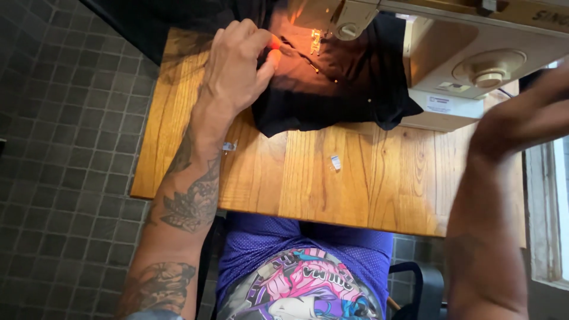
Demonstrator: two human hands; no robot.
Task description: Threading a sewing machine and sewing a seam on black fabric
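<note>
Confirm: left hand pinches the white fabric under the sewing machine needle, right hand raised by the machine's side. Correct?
Not quite. The head view shows the fabric is black, not white. The left hand does pinch it near the needle of the sewing machine, and the right hand is raised, blurred, beside the machine.

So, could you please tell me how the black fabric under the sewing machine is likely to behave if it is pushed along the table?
The black fabric already lies in soft folds, so it would probably bunch rather than slide flat. It looks thin and light, likely floppy if lifted. The left hand presses it by the needle, which may anchor that end.
</note>
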